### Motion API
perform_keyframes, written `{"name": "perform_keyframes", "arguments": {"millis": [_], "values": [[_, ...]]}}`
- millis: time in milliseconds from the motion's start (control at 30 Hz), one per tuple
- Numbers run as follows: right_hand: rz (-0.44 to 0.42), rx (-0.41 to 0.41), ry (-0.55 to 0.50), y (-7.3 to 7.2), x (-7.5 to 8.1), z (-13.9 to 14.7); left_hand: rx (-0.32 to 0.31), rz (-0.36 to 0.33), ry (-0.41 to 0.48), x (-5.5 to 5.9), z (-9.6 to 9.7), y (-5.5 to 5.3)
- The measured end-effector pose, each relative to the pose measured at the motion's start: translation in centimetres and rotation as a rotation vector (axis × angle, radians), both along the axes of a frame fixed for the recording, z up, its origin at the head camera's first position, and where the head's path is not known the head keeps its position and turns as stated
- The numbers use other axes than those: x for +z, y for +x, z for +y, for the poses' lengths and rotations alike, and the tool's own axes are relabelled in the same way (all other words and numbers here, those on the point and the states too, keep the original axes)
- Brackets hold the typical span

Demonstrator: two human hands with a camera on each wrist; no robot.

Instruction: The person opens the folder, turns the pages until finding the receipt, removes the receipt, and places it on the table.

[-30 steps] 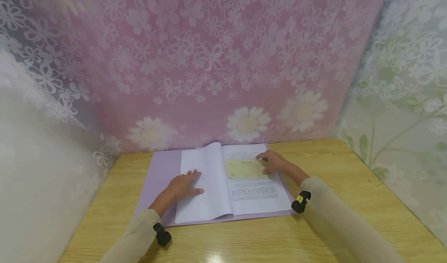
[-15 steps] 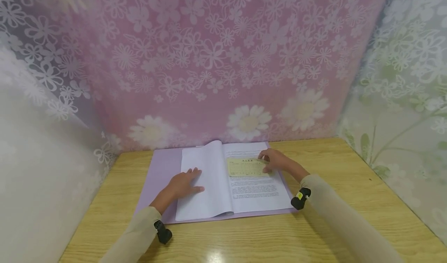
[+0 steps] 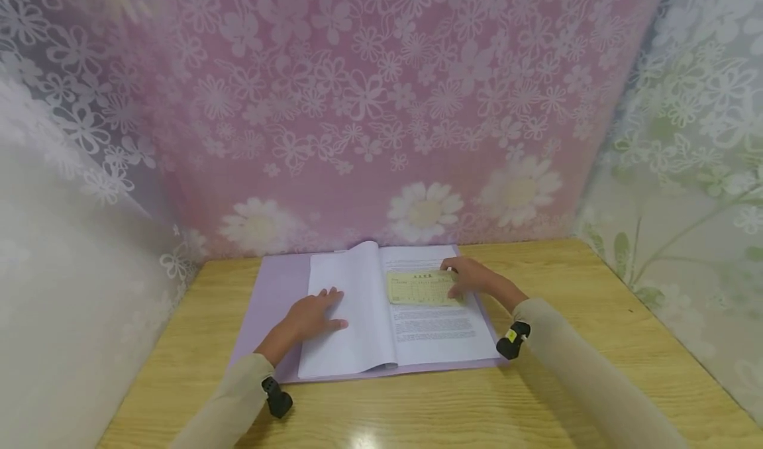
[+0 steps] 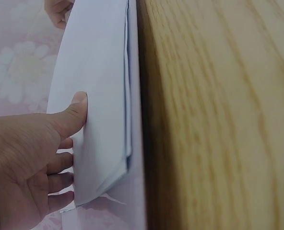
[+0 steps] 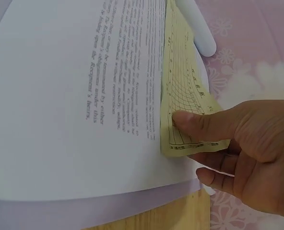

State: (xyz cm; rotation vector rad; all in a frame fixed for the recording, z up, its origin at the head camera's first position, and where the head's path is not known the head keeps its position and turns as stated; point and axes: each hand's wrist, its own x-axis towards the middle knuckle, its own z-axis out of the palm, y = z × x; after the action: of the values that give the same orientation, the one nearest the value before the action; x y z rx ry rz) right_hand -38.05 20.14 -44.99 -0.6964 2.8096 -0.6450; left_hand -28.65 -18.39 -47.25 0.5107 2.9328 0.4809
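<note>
A purple folder lies spread on the table with white sheets in it. My left hand rests on the turned-over pages, fingers and thumb spread. In the left wrist view, the thumb of that hand presses on the blank white paper. On the printed page at right is a yellow slip with a ruled grid. My right hand pinches its right end. In the right wrist view, the thumb lies on top of the yellow slip, fingers underneath, and the paper bends upward at that end.
The wooden table extends in front of the folder and to both sides. A pink flowered wall covering stands right behind the folder, with pale flowered coverings at left and right. Black wrist cameras sit on both sleeves.
My right hand's fingers have curled in and the right end of the yellow slip has come up between thumb and fingers. The left hand stays in place on the pages.
</note>
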Motion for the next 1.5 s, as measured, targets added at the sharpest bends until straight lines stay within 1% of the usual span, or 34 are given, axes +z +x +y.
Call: {"name": "perform_keyframes", "arguments": {"millis": [133, 233, 333, 500, 633, 700, 800, 967, 1067, 1200, 1300, 1433, 1500], "values": [[0.030, 0.055, -0.079, 0.1, 1.0, -0.2, -0.014, 0.020, -0.016, 0.6, -0.2, -0.2], [0.022, 0.072, -0.122, 0.2, 2.1, -0.3, -0.007, 0.007, -0.010, 0.8, -0.2, -0.3], [0.008, 0.055, -0.155, 0.3, 2.9, -0.4, -0.004, 0.004, -0.005, 0.7, -0.3, -0.4], [-0.038, -0.024, -0.241, 0.7, 3.7, -0.4, -0.004, 0.003, 0.012, 0.4, -0.3, -0.4], [-0.047, -0.078, -0.337, 1.3, 4.1, 0.0, 0.003, -0.016, 0.025, 0.4, -0.1, -0.2], [-0.050, -0.109, -0.383, 1.7, 4.4, 0.4, 0.006, -0.012, 0.019, 0.4, -0.1, -0.1], [-0.055, -0.141, -0.423, 2.3, 4.7, 1.2, 0.004, -0.015, 0.023, 0.4, 0.1, 0.1], [-0.112, -0.207, -0.456, 2.9, 5.2, 3.0, 0.001, -0.016, 0.025, 0.3, 0.2, 0.4], [-0.138, -0.222, -0.474, 3.2, 5.7, 4.3, 0.012, -0.010, 0.023, 0.2, 0.2, 0.4], [-0.127, -0.244, -0.479, 3.3, 5.9, 5.8, 0.037, -0.017, 0.021, 0.3, 0.1, 0.6], [-0.100, -0.276, -0.473, 3.5, 5.9, 7.0, 0.048, -0.021, 0.016, 0.5, 0.1, 0.7], [-0.059, -0.330, -0.467, 3.8, 5.7, 8.9, 0.036, -0.021, 0.016, 0.7, 0.1, 0.8], [-0.055, -0.351, -0.464, 3.9, 5.5, 9.8, 0.031, -0.025, 0.016, 0.7, 0.0, 0.9]]}}
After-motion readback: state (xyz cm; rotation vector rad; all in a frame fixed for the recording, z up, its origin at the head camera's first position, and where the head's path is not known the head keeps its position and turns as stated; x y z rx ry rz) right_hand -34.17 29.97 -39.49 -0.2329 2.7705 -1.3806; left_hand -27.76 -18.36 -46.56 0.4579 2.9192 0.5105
